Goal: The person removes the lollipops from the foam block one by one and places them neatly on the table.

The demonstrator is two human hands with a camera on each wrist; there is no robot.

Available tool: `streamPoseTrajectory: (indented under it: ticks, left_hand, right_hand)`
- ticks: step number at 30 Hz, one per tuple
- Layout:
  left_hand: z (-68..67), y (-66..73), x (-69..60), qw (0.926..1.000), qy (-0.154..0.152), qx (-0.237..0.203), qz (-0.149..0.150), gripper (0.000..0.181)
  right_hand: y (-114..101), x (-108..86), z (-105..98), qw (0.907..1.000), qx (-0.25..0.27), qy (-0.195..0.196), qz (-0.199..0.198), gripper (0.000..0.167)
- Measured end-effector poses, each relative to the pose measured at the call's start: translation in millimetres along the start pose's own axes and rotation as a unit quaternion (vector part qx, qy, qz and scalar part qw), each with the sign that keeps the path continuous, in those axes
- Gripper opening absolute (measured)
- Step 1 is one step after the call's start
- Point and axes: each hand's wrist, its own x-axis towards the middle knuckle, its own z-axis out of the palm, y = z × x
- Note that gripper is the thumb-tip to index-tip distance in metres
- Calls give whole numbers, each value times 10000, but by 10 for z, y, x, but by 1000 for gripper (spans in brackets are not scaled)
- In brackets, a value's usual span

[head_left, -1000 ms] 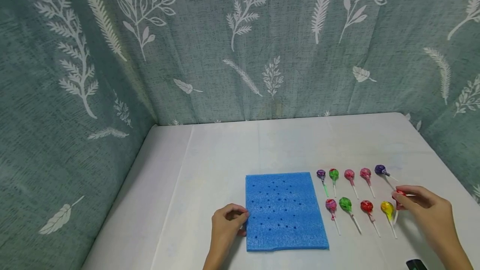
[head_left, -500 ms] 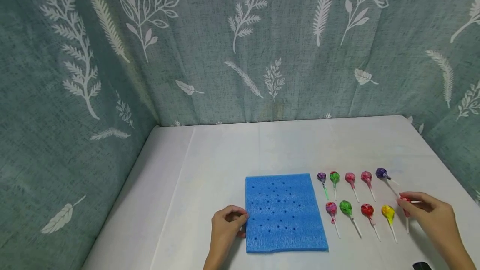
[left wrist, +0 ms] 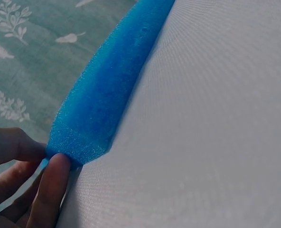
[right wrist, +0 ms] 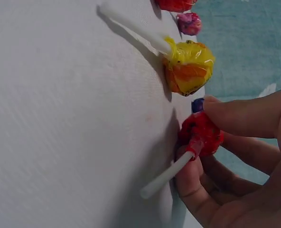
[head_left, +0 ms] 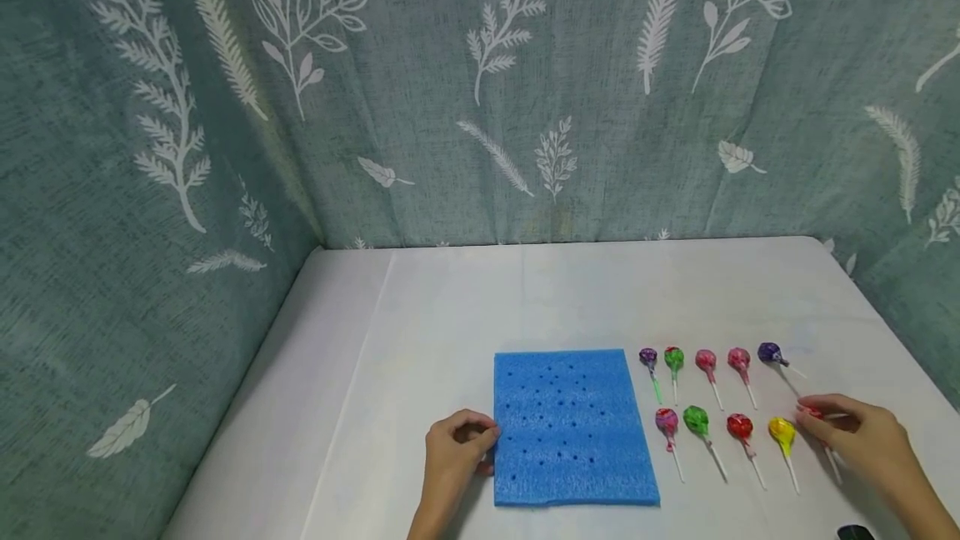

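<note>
My left hand point(head_left: 459, 452) pinches the left edge of a flat blue foam board point(head_left: 573, 427) dotted with small holes; thumb and fingertip show at its edge point(left wrist: 76, 147) in the left wrist view. My right hand point(head_left: 862, 436) holds a red-wrapped lollipop point(right wrist: 202, 133) by its head between thumb and fingers, low over the table, its white stick point(right wrist: 166, 175) pointing away from the fingers. Just left of it lies a yellow lollipop point(head_left: 782, 432). A dark purple lollipop point(head_left: 770, 352) lies behind. Whether the held lollipop touches the table I cannot tell.
Between board and right hand lie two rows of lollipops, among them a green one point(head_left: 696, 420), a red one point(head_left: 739, 427) and a pink one point(head_left: 738, 358). A black object point(head_left: 855, 532) shows at the bottom edge. A leaf-patterned curtain point(head_left: 420, 90) borders the white table point(head_left: 420, 307).
My right hand has moved slightly right and towards me with the red lollipop, away from the yellow one, and the lollipop's stick has swung rightward. My left hand stays at the foam board.
</note>
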Motion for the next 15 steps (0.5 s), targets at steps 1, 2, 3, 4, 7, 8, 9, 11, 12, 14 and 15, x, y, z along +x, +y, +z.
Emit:
streamPoseTrajectory:
  ticks: [1, 2, 3, 4, 7, 8, 9, 11, 12, 14, 15]
  left_hand:
    - [0, -1, 2, 10000, -11, 4, -26, 12]
    - [0, -3, 4, 10000, -19, -3, -47, 12]
    - [1, -6, 6, 10000, -29, -9, -65, 12]
    - [2, -10, 9, 10000, -44, -21, -81, 12]
    - [10, -18, 23, 9999, -85, -52, -127, 11]
    - [11, -23, 29, 9999, -96, -56, -128, 11]
    - [11, -27, 34, 9998, -103, -53, -138, 11]
    - [10, -27, 42, 9998, -95, -45, -149, 11]
    - [7, -26, 43, 9998, -88, -38, -147, 11]
    - [1, -19, 40, 9999, -79, -33, -143, 11]
    - [-1, -13, 36, 9999, -77, -34, -139, 12]
  right_hand:
    - [13, 8, 5, 10000, -26, -16, 4, 44]
    - [31, 19, 7, 10000, -45, -43, -4, 44]
    - [49, 28, 10, 9999, -79, -61, -34, 44]
    - [71, 36, 11, 9999, -116, -91, -54, 44]
    - [131, 54, 11, 9995, -219, -207, -131, 47]
    - [147, 60, 8, 9993, -229, -264, -133, 49]
    - [155, 63, 3, 9991, -242, -330, -131, 51]
    - [166, 68, -7, 9985, -261, -454, -167, 54]
    - [167, 72, -14, 9981, -252, -534, -177, 55]
    - [162, 68, -24, 9974, -248, -659, -178, 56]
    - [159, 63, -30, 9968, -255, -726, -203, 55]
